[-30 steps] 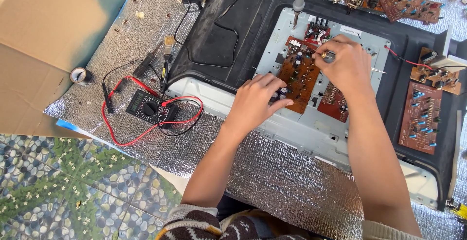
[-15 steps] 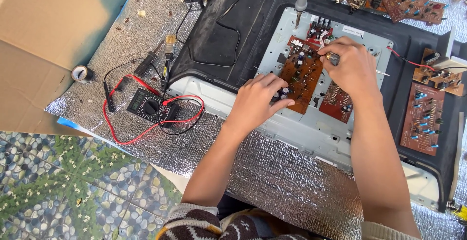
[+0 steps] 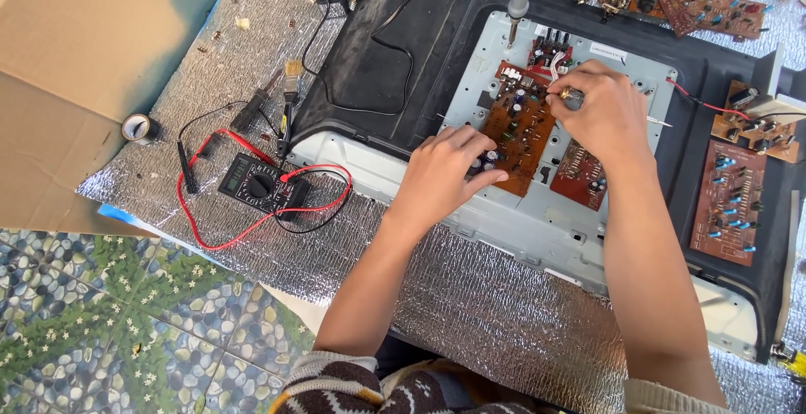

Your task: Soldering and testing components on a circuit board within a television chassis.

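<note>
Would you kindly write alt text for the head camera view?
Seen from above, a person's left hand steadies a brown circuit board on a grey metal chassis while the right hand works at its top edge. A multimeter with red and black leads lies left on silver foil matting.

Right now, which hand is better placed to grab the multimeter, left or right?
Left. The left hand rests on the brown circuit board's near end, on the multimeter's side. The right hand is farther away, pinching a small part.

Black digital multimeter (image 3: 262, 186) with red and black leads near left on silver foil mat (image 3: 470, 305); roll of black tape (image 3: 139, 128) further left, on brown cardboard (image 3: 75, 61).
</note>
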